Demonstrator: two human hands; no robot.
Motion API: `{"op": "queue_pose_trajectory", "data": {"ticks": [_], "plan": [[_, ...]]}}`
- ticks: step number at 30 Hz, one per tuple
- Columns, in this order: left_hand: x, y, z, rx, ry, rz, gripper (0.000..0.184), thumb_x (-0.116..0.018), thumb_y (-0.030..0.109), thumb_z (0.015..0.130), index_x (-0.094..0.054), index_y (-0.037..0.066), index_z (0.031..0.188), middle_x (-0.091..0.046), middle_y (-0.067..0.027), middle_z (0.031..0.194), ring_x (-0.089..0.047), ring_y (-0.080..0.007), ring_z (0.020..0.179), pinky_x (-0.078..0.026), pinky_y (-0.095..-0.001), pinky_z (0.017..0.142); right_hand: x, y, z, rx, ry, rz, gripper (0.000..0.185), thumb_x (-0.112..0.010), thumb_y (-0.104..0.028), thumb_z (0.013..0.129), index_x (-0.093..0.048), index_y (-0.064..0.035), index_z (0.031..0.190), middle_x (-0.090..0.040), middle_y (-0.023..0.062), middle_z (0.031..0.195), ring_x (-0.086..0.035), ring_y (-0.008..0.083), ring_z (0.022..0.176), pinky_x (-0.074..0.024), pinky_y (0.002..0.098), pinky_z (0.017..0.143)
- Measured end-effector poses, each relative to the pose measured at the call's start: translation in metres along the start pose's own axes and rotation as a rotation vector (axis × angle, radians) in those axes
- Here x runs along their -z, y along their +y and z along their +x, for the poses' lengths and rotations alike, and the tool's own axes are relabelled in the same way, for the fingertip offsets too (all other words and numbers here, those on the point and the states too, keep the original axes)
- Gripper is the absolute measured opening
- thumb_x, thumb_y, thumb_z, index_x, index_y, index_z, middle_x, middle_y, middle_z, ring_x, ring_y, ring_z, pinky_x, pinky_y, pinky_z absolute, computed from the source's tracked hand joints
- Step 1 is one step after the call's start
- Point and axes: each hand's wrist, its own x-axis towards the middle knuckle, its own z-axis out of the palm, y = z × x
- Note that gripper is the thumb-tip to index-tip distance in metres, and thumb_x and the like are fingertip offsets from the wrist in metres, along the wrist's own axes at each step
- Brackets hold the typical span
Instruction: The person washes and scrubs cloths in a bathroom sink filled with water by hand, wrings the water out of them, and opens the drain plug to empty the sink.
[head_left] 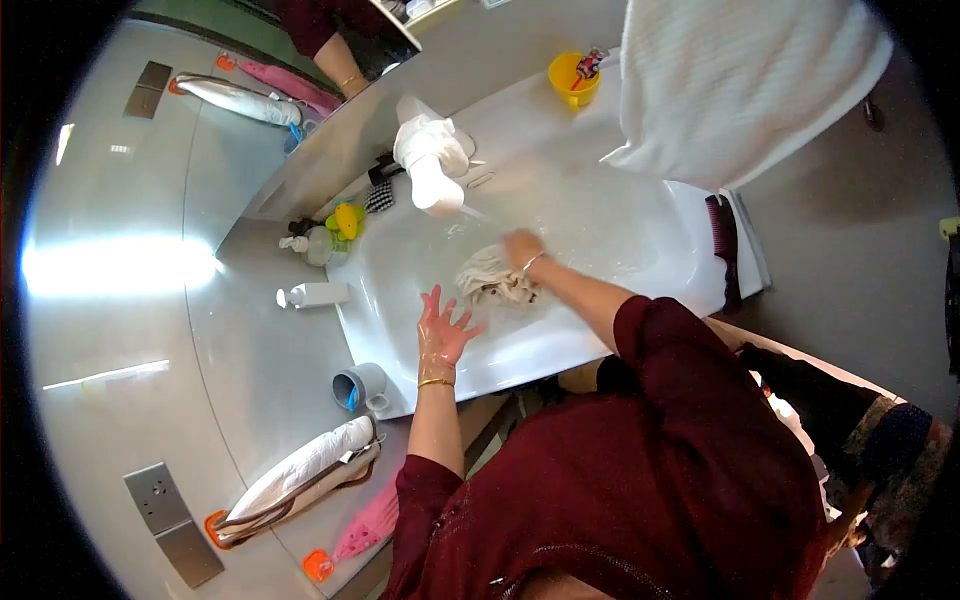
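A wet, cream-coloured cloth (492,276) lies bunched in the white sink basin (650,240), in shallow water. My right hand (522,247) is at the cloth's upper right edge. It looks curled into a fist, a little blurred, and what is inside it is hidden. My left hand (445,328), wet and with its fingers spread, is held over the near left part of the basin, just left of the cloth. It holds nothing. The faucet (435,180), wrapped in white, points down over the basin, with water running from it.
A yellow cup (574,82) stands on the far rim. White pump bottles (318,294) and a grey mug (358,386) line the left side. A dark comb (722,245) lies on the right rim. A white towel (740,80) hangs at upper right.
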Motion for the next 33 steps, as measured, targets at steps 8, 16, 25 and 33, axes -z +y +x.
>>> {"op": "queue_pose_trajectory", "data": {"ticks": [8,16,25,33], "plan": [[-0.004,-0.026,0.058,-0.186,-0.546,0.056,0.052,-0.052,0.046,0.085,-0.047,0.008,0.121,-0.049,-0.0095,0.122,-0.047,-0.0214,0.111,-0.036,-0.0365,0.096,0.089,-0.151,-0.107,0.6,0.248,0.37,0.015,-0.056,-0.024,0.075,-0.056,-0.0104,0.069,-0.058,0.0143,0.068,-0.059,0.0312,0.069,-0.0431,0.044,0.069],[0.019,0.028,0.011,-0.041,-0.481,-0.099,0.052,-0.054,0.052,0.083,-0.049,0.017,0.121,-0.055,-0.0097,0.104,-0.052,-0.0246,0.105,-0.036,-0.0453,0.097,0.019,0.063,-0.003,-0.346,0.103,0.03,0.033,-0.053,-0.034,0.083,-0.061,-0.007,0.101,-0.062,0.0183,0.092,-0.061,0.0314,0.084,-0.0483,0.0421,0.073],[0.018,-0.012,0.07,-0.106,-0.43,-0.098,0.046,-0.044,0.038,0.09,-0.043,0.011,0.127,-0.048,-0.0103,0.124,-0.041,-0.0256,0.121,-0.031,-0.0436,0.102,0.083,-0.139,-0.108,0.515,0.195,0.41,0.037,-0.058,-0.04,0.075,-0.06,-0.0069,0.09,-0.06,0.0154,0.087,-0.057,0.033,0.086,-0.0421,0.0431,0.081],[0.014,0.009,0.017,-0.418,-0.166,-0.029,0.028,-0.053,0.019,0.086,-0.054,0.007,0.111,-0.056,-0.0054,0.111,-0.049,-0.0217,0.106,-0.033,-0.0407,0.093,0.11,0.017,-0.027,0.323,0.121,0.274,0.019,-0.056,-0.03,0.082,-0.061,-0.0142,0.09,-0.058,0.0107,0.102,-0.047,0.0301,0.105,-0.0395,0.0432,0.085]]}}
